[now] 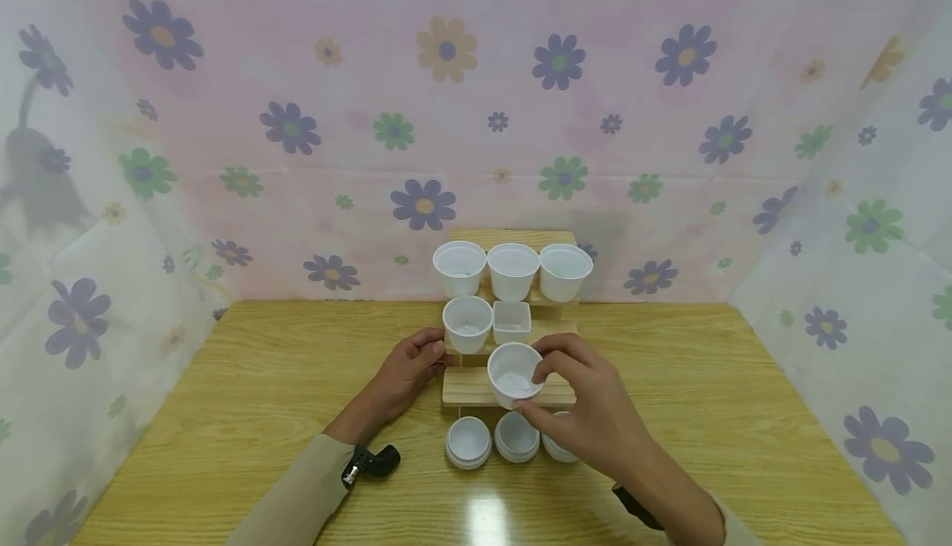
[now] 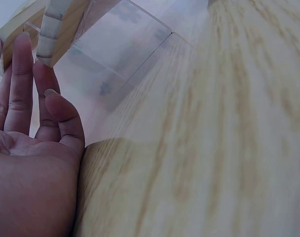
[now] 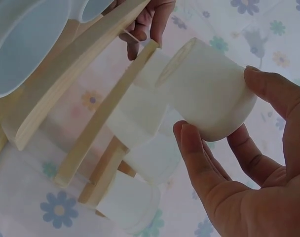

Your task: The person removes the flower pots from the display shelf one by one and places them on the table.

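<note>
Pinches a round white plastic cup (image 1: 513, 377) by its rim between the thumb and curled fingers of the right hand (image 1: 595, 397). Holds this cup opening upward, close to the third shelf down of a stepped stand of pale wood (image 1: 464, 389); cannot tell how far from the shelf. Touches the stand's left end, near the second shelf, with fingertips of the left hand (image 1: 409, 368); cannot tell whether gripping or merely resting there. Shows on the second shelf a matching white cup (image 1: 467, 327) at left, just beside a square white plastic container (image 1: 511, 323). Shows three round white plastic cups (image 1: 513, 273) in a row on the shelf above. Shows in front, on the yellowish wood-grain table (image 1: 297, 389), a row of three low round white containers (image 1: 468, 444), the rightmost partly hidden behind the right hand. Ends behind in a pink-white flowered cloth (image 1: 491, 50).
</note>
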The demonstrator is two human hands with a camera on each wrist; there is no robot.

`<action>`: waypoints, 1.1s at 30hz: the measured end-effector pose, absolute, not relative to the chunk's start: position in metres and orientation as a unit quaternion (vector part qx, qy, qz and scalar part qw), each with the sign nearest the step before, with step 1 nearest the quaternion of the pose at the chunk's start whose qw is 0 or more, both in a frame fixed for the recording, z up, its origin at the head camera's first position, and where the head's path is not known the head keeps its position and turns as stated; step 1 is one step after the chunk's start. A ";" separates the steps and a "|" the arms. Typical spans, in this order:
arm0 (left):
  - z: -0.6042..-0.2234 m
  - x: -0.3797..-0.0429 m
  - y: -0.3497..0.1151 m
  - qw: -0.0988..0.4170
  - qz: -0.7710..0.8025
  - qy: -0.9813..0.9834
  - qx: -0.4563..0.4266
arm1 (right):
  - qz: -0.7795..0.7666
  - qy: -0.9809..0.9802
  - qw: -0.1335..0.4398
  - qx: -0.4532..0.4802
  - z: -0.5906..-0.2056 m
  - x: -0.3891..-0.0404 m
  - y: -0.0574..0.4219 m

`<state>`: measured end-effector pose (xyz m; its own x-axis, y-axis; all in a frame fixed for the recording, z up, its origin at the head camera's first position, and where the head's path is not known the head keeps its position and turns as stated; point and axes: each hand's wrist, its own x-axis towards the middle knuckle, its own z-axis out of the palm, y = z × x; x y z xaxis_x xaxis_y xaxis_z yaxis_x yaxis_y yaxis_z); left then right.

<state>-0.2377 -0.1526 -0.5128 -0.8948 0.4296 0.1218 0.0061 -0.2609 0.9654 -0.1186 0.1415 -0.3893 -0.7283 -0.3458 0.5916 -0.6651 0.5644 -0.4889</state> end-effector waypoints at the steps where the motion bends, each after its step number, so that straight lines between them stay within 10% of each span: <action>1: -0.513 -0.238 -0.152 0.137 0.773 0.592 0.183 | 0.362 -0.856 0.220 0.296 -0.390 -0.118 0.141; 33: -0.514 -0.239 -0.152 0.140 0.775 0.588 0.184 | 0.369 -0.841 0.196 0.343 -0.396 -0.108 0.129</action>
